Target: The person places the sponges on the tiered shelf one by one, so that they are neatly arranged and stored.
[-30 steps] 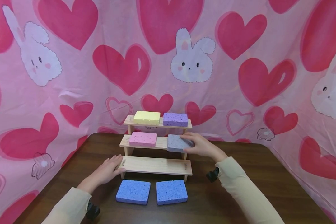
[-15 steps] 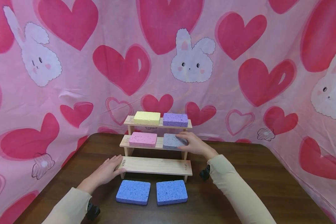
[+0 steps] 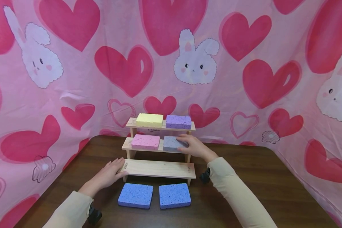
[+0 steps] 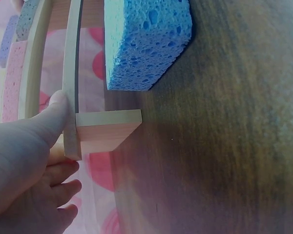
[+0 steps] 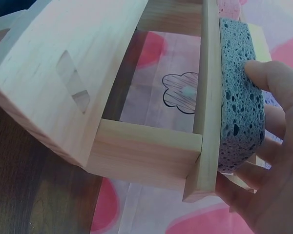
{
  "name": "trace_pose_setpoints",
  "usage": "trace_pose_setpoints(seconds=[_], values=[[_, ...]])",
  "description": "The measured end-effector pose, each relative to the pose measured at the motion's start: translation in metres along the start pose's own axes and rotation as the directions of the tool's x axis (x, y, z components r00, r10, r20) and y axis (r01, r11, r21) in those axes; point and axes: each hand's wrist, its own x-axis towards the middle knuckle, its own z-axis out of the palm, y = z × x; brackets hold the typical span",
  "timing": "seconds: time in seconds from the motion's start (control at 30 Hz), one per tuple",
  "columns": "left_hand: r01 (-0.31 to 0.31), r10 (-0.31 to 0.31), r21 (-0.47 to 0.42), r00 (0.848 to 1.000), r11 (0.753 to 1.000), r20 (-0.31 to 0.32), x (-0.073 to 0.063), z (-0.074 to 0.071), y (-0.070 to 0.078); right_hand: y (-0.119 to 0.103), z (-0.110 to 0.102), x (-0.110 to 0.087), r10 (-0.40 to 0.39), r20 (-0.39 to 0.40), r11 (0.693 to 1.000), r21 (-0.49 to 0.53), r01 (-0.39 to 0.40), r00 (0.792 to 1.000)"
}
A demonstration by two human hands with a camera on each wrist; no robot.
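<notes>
R hand (image 3: 198, 147), half-curled, grips gry sponge (image 3: 169, 143); L hand (image 3: 106, 174), loosely curled, holds stand (image 3: 159, 167)

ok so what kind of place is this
Probably a corner staged for tabletop work rather than an ordinary kitchen: pink cloth printed with hearts and rabbits hangs behind a dark wooden table, where a stepped wooden rack displays colored sponges. Nothing beyond the cloth is visible.

Softly lit in the head view, with backdrop (image 3: 165, 82) stretched toward edges and shadow beneath the wooden stand (image 3: 159, 167). Cooler and hazier in the left wrist view, with pale sheen on the counter (image 4: 234, 73). Washed out along the front board (image 5: 97, 39) in the right wrist view.
</notes>
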Motion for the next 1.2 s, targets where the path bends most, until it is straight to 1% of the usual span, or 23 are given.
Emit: trace_pose_setpoints(seconds=[0.33,0.47,0.83,1.03,1.2], values=[[0.001,-0.001,0.001,1.0,1.0,0.004,0.0,-0.001,0.002,-0.004,0.002,0.0,0.024,-0.009,1.0,0.006,-0.024,1.0],[0.005,-0.005,0.0,1.0,1.0,0.004,0.0,-0.001,0.001,-0.003,0.002,0.0,0.02,-0.011,1.0,-0.003,-0.02,1.0],[-0.005,0.005,0.01,1.0,1.0,0.002,0.001,-0.001,0.001,-0.001,0.002,-0.002,-0.008,-0.028,1.0,-0.026,0.007,1.0],[-0.013,0.013,0.021,1.0,1.0,-0.003,0.002,0.001,-0.001,-0.003,-0.004,-0.007,-0.054,-0.052,0.998,-0.035,0.052,0.997],[-0.002,0.001,0.015,1.0,1.0,0.005,0.001,0.0,-0.001,-0.008,-0.01,-0.012,-0.059,-0.066,0.998,-0.024,0.058,0.996]])
